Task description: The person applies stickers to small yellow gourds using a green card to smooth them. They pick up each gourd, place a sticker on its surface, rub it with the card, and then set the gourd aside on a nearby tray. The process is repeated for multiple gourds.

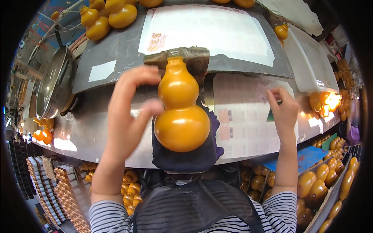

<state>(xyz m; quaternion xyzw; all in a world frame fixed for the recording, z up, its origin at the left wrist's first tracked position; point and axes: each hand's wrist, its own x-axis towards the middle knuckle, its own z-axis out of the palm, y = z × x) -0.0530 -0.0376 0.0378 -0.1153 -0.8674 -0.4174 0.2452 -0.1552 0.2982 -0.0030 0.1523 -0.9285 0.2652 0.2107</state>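
Left hand (125,101) half-open, perhaps against gourd (182,126)

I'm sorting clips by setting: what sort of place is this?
Probably a craft workshop: there's a gourd propped on a dark cloth at a metal table, and many more gourds heaped below.

Your left hand (130,101) is blurred — whether it touches the large gourd (182,112), you can't tell. Your right hand (285,110) hides part of a pale slip (262,93); the top edge crops several farther gourds (150,2).
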